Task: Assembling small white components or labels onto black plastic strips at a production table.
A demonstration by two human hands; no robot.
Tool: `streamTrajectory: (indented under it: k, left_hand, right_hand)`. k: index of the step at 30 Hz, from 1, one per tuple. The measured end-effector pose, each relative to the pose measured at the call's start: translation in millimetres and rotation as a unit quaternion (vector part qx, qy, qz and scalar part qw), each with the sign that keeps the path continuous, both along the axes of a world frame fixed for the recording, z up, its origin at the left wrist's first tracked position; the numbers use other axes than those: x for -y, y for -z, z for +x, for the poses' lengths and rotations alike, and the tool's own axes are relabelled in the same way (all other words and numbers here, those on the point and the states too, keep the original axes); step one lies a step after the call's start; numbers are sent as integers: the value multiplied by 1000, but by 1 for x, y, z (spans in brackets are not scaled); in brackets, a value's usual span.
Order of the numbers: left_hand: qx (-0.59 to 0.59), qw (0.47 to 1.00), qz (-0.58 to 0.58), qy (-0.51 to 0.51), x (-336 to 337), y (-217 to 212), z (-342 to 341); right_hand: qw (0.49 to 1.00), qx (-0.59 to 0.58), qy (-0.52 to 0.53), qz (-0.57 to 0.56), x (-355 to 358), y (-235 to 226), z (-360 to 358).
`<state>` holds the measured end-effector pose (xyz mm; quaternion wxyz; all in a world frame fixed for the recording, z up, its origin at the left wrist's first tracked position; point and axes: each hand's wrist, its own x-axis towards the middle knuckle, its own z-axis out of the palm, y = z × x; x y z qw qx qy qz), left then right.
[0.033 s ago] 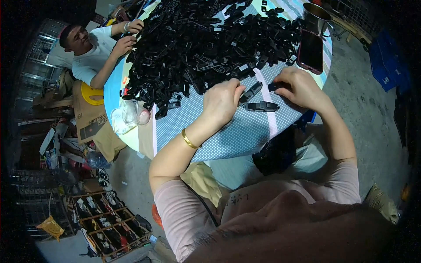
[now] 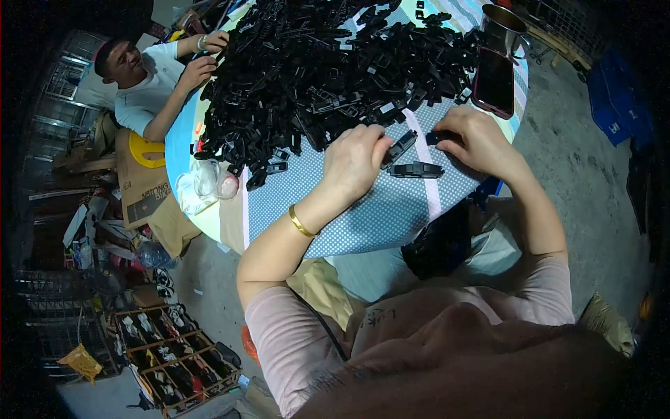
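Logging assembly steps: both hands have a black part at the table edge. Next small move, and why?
Probably bring the two pieces together. The left hand holds a black clip part angled toward the right hand, which pinches a smaller black piece. They sit apart, just above a finished-looking black clip lying on the dotted tablecloth.

Matt black plastic clips (image 2: 328,77) heap on the desk's dotted woven cloth (image 2: 377,209); a shiny metal cup (image 2: 502,28); a glossy phone (image 2: 494,82).
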<state>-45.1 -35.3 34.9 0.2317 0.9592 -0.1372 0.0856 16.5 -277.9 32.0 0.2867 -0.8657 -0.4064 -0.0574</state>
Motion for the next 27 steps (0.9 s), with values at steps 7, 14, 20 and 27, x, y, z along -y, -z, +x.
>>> streamTrajectory:
  k: [7,14,20,27]
  left_hand:
    - [15,989,-86,120,-3,9,2]
    - [-32,992,-108,60,-2,0,0]
    - [10,993,-86,81,-2,7,1]
    - [-25,990,-108,87,5,5,0]
  right_hand:
    - [990,1,-80,116,-17,6,-2]
    - [997,22,-65,48,-10,1,-4]
    - [996,27,-76,41,-19,-1,-5]
    - [992,-29,-100,73,-27,8,-3]
